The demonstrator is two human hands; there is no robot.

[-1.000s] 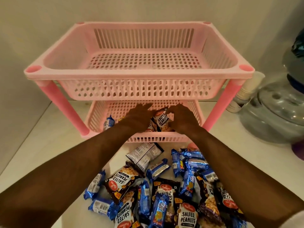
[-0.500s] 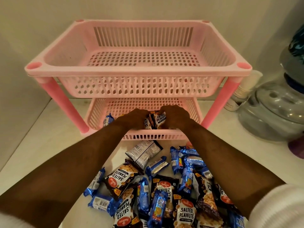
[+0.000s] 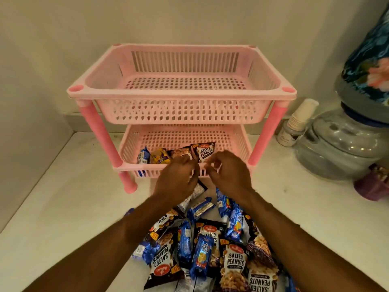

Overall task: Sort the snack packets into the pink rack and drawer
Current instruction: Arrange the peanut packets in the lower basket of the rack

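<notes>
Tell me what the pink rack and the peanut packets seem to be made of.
Pink rack: moulded plastic by the look, matte, with perforated walls and floors and darker pink tube legs. Peanut packets: thin printed film, probably plastic or foil laminate, glossy and crinkled with crimped ends; the exact film cannot be told.

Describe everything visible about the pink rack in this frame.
The pink rack is perforated plastic as it looks: two rectangular basket tiers joined by darker pink round legs. It stands upright on the white counter near the wall. The top tier shows nothing inside; the bottom tier holds a few snack packets along its front. Both hands hover at its lower front rim.
</notes>
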